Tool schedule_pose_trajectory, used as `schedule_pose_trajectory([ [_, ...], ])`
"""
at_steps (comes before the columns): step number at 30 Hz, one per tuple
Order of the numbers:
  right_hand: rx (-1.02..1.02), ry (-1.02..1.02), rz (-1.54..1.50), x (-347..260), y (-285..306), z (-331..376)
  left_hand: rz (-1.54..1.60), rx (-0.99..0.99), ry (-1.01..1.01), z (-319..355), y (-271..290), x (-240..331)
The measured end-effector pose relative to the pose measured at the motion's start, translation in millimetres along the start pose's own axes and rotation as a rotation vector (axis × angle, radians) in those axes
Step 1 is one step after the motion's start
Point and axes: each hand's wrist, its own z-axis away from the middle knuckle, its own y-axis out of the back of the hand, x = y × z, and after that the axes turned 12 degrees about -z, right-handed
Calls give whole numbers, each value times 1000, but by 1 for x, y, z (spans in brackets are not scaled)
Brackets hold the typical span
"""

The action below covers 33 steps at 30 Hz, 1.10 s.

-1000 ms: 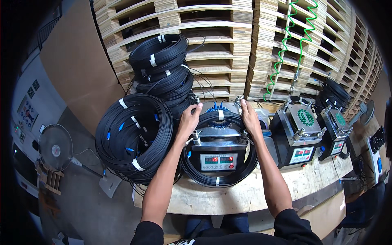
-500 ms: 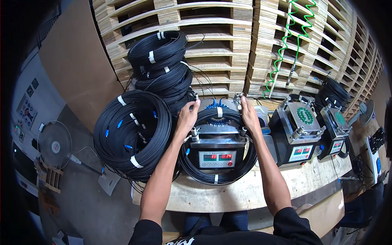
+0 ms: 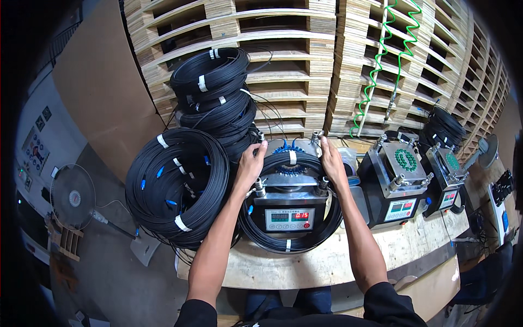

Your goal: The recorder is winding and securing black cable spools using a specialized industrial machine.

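My left hand (image 3: 251, 163) is curled beside the far left clamp post (image 3: 261, 137) of a metal-topped polishing machine (image 3: 290, 192). At the far right post (image 3: 317, 137), my right hand (image 3: 333, 161) reaches up with its fingers bent over the far side. What either hand grips is hidden. Between my forearms, a coil of black cable (image 3: 287, 243), tied with white tape, loops over the machine's top and around its front. Blue connectors (image 3: 287, 148) stand in a ring on the machine's top. The front panel (image 3: 290, 219) shows lit red digits.
A large black cable coil (image 3: 182, 223) with blue-ended leads sits to the left, before a stack of coils (image 3: 212, 73). Two similar machines (image 3: 400, 163) (image 3: 448, 171) stand on the right of the wooden table (image 3: 376, 256). Pallets (image 3: 283, 32) rise behind; green spiral hoses (image 3: 376, 65) hang there.
The digits on the front panel have changed, and its left display has gone dim. My hands stay by the far posts. The view has shifted slightly.
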Motion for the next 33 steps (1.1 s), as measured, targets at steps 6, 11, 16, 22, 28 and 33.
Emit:
schedule_pose_trajectory([
  [6,17,161,-56,17,-3,-6,25,-11,-16,2,1,3],
  [11,2,108,-56,15,-4,-3,19,9,-5,-2,-2,-6],
  [16,11,53,-7,4,0,1,46,-10,8,3,0,3],
  [22,15,51,0,1,-2,1,17,20,-9,1,1,-1],
  [28,3,82,-7,8,-2,2,40,34,-5,8,3,6],
  [33,-15,23,-28,19,-1,-6,41,16,3,0,-2,-2],
])
